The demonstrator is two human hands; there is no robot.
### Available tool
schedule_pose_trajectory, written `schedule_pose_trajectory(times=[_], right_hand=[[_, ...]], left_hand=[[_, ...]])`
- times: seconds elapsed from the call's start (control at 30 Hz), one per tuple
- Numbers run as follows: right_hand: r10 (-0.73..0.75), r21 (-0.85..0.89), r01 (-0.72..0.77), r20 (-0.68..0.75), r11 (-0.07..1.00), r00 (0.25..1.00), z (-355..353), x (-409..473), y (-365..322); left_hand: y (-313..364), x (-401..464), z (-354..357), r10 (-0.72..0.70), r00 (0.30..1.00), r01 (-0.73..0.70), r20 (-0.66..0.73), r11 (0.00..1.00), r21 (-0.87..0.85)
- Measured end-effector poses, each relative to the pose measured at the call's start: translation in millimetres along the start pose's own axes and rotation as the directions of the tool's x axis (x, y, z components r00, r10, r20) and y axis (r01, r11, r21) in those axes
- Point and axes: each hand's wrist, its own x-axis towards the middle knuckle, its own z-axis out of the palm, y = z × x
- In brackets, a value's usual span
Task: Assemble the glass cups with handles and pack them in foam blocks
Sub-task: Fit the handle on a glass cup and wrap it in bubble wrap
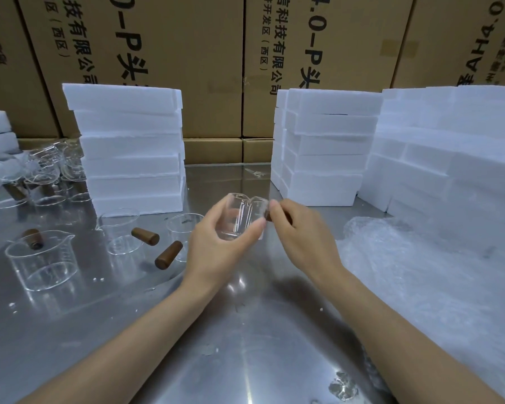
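Our left hand (216,243) grips a glass cup (242,217) — at its three o'clock, our right hand (301,231) pinches a wooden handle (269,216).

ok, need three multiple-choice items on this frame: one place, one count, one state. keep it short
1. Where do the loose brown wooden handles lie?
A. on the bubble wrap
B. on the steel table left of the hands
C. on a foam stack

2. How many loose handles lie between the clear glass beakers there?
A. two
B. five
C. none

3. What is the left hand doing?
A. resting flat
B. pointing
C. gripping a clear glass cup

Answers: B, the handles lie on the metal table, left; A, two lie side by side there, a third sits further left; C, its fingers curl round the cup, while the right hand pinches a brown handle at its side.
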Motion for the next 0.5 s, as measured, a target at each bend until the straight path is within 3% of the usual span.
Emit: schedule_pose_trajectory(times=[0.1,0.2,0.3,0.37,0.5], right_hand=[[-0.013,-0.102,0.017,0.041,0.995,0.999,2.1,-1.1,-1.4],[0.155,0.063,-0.163,0.11,0.985,0.982,-1.1,1.5,-1.6],[0.381,0.271,-0.447,0.264,0.852,0.886,-5.0,4.5,-2.4],[0.453,0.35,-0.586,0.394,0.731,0.8,-6.7,4.0,-4.2],[0.448,0.317,-0.63,0.486,0.709,0.75,-5.4,0.6,-4.4]], left_hand=[[2.1,-0.5,-0.1,-0.034,0.999,0.035,0.006,0.997,-0.066],[3.2,-1.6,-0.8,-0.015,0.999,0.016,0.042,0.999,-0.035],[4.2,-3.8,-0.3,0.028,0.996,-0.036,0.081,0.994,0.099],[6.0,-6.5,0.9,0.139,0.986,-0.152,0.094,0.978,0.146],[8.8,-7.9,2.2,0.277,0.959,-0.283,0.06,0.948,0.146]])
